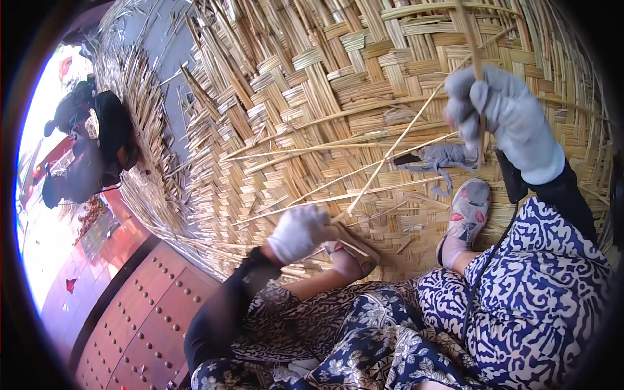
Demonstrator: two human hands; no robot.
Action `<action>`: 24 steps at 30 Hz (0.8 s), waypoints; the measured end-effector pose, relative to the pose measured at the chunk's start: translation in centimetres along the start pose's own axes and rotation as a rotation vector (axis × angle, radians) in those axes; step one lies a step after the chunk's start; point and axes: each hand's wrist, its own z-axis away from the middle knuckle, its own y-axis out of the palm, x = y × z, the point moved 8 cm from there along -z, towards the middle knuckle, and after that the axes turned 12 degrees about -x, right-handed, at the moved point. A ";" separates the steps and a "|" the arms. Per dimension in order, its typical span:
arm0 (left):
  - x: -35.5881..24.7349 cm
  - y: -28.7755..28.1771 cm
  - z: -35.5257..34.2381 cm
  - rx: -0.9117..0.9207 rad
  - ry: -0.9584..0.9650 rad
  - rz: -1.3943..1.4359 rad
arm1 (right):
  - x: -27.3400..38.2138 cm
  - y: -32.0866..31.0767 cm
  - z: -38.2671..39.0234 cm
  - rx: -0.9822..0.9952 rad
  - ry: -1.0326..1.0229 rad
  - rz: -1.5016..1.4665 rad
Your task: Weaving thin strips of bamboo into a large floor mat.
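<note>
My left hand (298, 235), in a white glove and slightly blurred, is closed on the end of a thin pale reed strip (389, 159). That strip slants up to the right, toward the other hand. In its white glove, my right hand (510, 114) grips a flat reed strip (472, 36) that runs upward to the top edge of the view. Both hands are over a large woven reed mat (364, 97). Between them on the mat lies a tool with a dark blade and a handle wrapped in grey cloth (448, 156), partly hidden near my right hand.
My patterned shoes (473, 198) rest on the mat. Loose reed ends (153, 130) fringe its left side. A black cable (497, 250) crosses my patterned clothing. At the left, a person in dark clothes (97, 143) is bent over, beside reddish paving with raised studs (153, 312).
</note>
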 end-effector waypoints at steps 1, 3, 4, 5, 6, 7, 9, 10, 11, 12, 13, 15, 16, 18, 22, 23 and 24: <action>1.0 -2.9 -0.2 -0.140 -0.108 0.131 | 0.6 -0.6 -0.3 0.010 -0.094 -0.086; 2.3 -7.6 -0.5 -0.418 -0.200 0.475 | 0.8 -0.6 -0.5 -0.044 -0.174 -0.149; 4.1 -8.0 -0.1 -0.559 -0.493 1.110 | 1.6 -0.9 -0.4 -0.089 -0.251 -0.218; 4.6 -9.5 -0.1 -0.622 -0.596 1.101 | 2.1 -0.8 -0.4 -0.071 -0.294 -0.214; 5.1 -10.9 -0.1 -0.684 -0.698 1.090 | 1.9 -0.8 -0.6 -0.073 -0.303 -0.218; 5.4 -11.7 -0.3 -0.739 -0.713 1.041 | 0.8 -0.6 -1.0 -0.076 -0.302 -0.107; 4.9 -14.0 -0.9 -0.906 -0.642 1.068 | -0.8 -0.2 -1.4 -0.076 -0.168 -0.055; 4.6 -15.2 -1.2 -1.019 -0.597 1.028 | -0.3 0.2 -1.0 -0.081 -0.178 -0.052; 4.3 -15.9 -2.1 -1.014 -0.607 1.066 | 0.0 0.9 -0.8 -0.073 -0.145 -0.004; 4.0 -16.2 -3.4 -1.001 -0.614 1.122 | 0.1 1.1 -0.5 -0.076 -0.104 0.058; 3.7 -15.6 -5.1 -0.983 -0.600 1.175 | -0.9 1.8 -0.6 -0.046 -0.100 0.051; 2.4 -16.1 -7.1 -0.988 -0.527 1.239 | -1.2 3.4 -0.5 -0.028 -0.073 0.028; 1.5 -15.6 -8.7 -0.983 -0.503 1.307 | -1.7 3.4 -0.2 -0.019 -0.020 0.013; 0.4 -15.6 -10.5 -1.009 -0.425 1.435 | -1.2 2.8 0.5 -0.006 0.071 -0.070; 3.3 -11.1 -11.2 -0.897 -0.534 0.655 | 0.2 0.5 0.5 -0.042 0.037 -0.154; 2.4 -9.7 -12.0 -0.650 -0.607 0.291 | 2.2 -1.4 0.7 -0.087 -0.122 -0.173; 1.2 -8.4 -13.3 -0.473 -0.589 0.141 | 4.4 -2.9 1.2 -0.129 -0.282 -0.189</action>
